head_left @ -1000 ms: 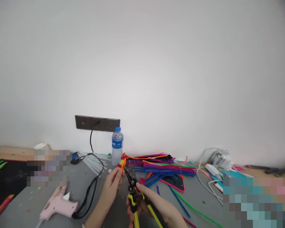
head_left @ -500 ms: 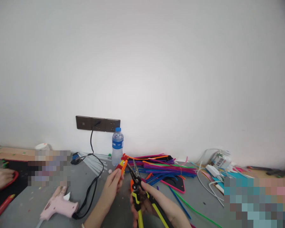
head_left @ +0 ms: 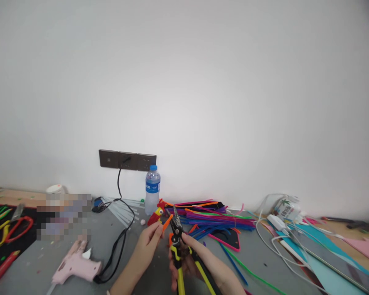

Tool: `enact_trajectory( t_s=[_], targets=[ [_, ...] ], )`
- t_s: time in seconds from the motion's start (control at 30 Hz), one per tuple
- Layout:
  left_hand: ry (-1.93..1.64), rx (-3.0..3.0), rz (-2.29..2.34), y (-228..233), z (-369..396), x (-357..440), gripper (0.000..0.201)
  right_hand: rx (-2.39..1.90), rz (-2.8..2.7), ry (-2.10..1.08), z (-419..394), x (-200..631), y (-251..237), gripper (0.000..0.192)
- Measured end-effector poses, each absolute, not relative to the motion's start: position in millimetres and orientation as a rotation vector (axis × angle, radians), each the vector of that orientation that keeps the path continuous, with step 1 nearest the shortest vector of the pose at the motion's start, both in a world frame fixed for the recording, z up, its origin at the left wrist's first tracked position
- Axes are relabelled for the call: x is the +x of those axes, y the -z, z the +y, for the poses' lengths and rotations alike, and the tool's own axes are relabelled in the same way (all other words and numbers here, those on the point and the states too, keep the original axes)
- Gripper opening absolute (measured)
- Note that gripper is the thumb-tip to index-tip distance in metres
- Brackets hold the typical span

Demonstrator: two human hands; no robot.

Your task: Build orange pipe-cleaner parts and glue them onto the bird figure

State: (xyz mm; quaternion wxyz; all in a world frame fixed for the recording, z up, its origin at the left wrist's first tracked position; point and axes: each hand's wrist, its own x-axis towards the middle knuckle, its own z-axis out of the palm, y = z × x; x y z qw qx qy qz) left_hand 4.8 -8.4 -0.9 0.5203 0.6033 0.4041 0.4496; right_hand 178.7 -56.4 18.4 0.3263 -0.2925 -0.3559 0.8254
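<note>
The left hand (head_left: 149, 237) pinches an orange pipe cleaner (head_left: 166, 221) between thumb and fingertips, holding it up just above the worktop (head_left: 135, 262). The right hand (head_left: 199, 262) is wrapped around the yellow-and-black handles of the pliers (head_left: 178, 241), whose dark nose points up, just beside the pipe cleaner; whether it touches cannot be told. Just beyond the left hand stands a small red figure (head_left: 158, 212), and behind that a bottle (head_left: 153, 189). A pile of coloured pipe cleaners (head_left: 215, 215) lies beyond the right hand. Left of the left hand a pink glue gun (head_left: 75, 264) lies with its black cord (head_left: 119, 237) running to the wall socket (head_left: 127, 160).
</note>
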Motion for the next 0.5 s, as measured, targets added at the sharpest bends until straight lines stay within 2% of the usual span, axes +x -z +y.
enact_trajectory(
  t_s=[0.5],
  targets=[
    [-1.115, 1.48, 0.961, -3.8, -9.7, 4.7, 0.051, -1.066, -1.003, -1.886, -59.9, 172.8, -23.9, 0.042]
  ],
)
